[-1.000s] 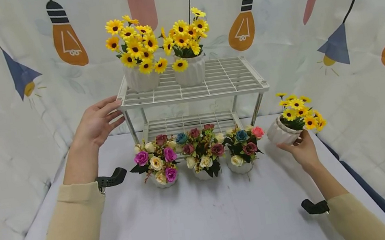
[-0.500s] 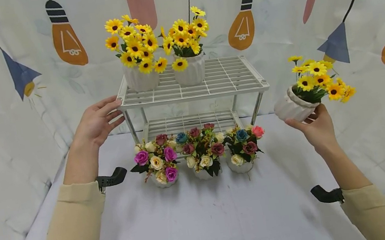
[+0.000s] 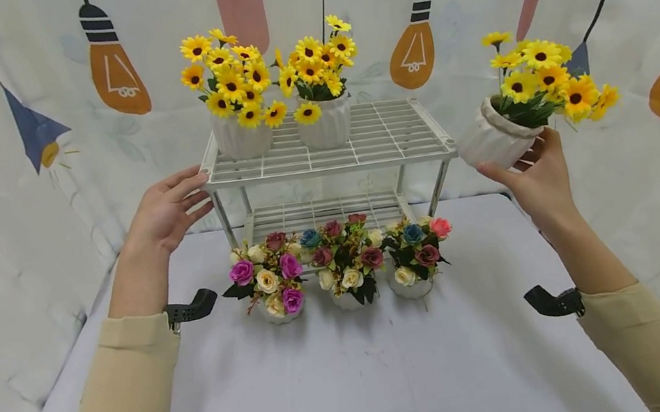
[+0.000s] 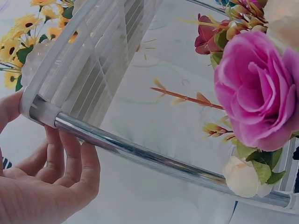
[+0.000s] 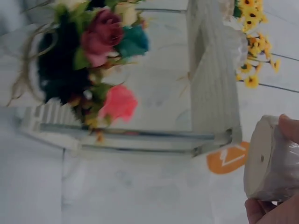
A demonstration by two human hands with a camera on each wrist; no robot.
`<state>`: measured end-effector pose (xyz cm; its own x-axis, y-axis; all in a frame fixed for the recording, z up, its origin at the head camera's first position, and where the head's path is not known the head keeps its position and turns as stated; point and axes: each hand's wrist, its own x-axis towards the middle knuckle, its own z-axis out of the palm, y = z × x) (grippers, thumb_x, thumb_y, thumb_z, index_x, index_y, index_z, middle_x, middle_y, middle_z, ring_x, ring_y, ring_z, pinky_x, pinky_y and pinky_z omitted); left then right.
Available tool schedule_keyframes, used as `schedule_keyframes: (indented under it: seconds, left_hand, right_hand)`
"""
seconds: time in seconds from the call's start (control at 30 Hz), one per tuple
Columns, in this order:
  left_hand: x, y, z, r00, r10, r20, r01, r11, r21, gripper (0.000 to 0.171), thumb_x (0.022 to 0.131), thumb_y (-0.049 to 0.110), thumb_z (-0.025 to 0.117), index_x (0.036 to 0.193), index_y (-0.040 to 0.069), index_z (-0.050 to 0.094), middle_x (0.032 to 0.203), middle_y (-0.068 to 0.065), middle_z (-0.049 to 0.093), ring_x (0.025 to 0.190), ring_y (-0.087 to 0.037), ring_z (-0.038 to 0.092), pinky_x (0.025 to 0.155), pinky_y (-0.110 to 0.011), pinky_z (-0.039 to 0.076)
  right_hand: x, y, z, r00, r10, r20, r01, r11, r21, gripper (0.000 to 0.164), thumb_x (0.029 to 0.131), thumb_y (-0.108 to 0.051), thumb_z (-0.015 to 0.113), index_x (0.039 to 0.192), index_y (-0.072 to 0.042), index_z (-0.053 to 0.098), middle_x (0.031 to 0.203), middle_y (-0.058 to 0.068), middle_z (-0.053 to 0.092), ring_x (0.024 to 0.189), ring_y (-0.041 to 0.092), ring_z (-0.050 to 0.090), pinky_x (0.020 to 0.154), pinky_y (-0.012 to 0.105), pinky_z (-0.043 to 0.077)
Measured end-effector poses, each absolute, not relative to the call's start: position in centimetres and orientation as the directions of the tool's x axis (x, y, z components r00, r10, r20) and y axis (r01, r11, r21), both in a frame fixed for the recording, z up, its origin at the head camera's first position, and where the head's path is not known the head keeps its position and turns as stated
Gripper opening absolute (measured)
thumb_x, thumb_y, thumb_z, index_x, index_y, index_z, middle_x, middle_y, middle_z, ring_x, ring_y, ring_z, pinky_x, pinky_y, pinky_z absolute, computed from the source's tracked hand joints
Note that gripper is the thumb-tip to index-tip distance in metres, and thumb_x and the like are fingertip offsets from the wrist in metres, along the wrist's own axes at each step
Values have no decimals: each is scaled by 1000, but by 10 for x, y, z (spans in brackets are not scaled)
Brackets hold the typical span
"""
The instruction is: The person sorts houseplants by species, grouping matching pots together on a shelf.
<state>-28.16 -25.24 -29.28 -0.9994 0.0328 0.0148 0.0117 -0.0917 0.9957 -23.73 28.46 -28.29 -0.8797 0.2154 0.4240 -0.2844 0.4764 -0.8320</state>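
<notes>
My left hand [image 3: 169, 211] holds the near left corner of a white two-tier wire shelf rack [image 3: 383, 131]. In the left wrist view, the thumb lies over the corner and the other fingers [image 4: 70, 158] bend beneath it by the metal post. Off the rack's right end, my right hand [image 3: 538, 180] grips a white ribbed flowerpot [image 3: 498, 136] of yellow artificial daisies [image 3: 546, 77], tilted to the right in the air. The right wrist view shows the pot's round base [image 5: 259, 161] between thumb and fingers. Two similar daisy pots [image 3: 242, 134] stand on the top tier's left half.
Three white pots of artificial roses, one with purple blooms [image 3: 267, 278], one in the middle [image 3: 347, 263], one with a coral rose [image 3: 419, 253], stand in a row before the lower tier [image 3: 330, 209]. A white cloth [image 3: 354, 378] covers the table. A printed curtain hangs behind.
My right hand has lifted the daisy pot up and to the right, from low beside the rack to about the top tier's height. My left hand stays at the corner.
</notes>
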Motion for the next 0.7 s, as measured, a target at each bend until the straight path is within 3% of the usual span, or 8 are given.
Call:
schedule_keyframes:
  seconds: [0.37, 0.7]
  left_hand:
    - [-281, -251, -294, -999, 41, 22, 18, -98, 995, 78, 98, 33, 72, 160, 3, 33, 137, -3, 54, 129, -23, 51, 119, -50, 27]
    - [-281, -251, -295, -999, 34, 19, 16, -97, 995, 77, 99, 33, 71, 160, 4, 34, 132, 1, 59, 125, -19, 53, 119, -49, 28]
  right_hand:
    - [-267, 244, -251, -913, 103, 395, -307, 465, -830, 95, 88, -27, 84, 156, -9, 19, 144, 14, 42, 121, 26, 52, 92, 30, 51]
    - [-297, 214, -239, -949, 130, 287, -188, 495, -848, 104, 85, -32, 86, 156, -8, 16, 151, 17, 39, 132, 32, 48, 105, 44, 47]
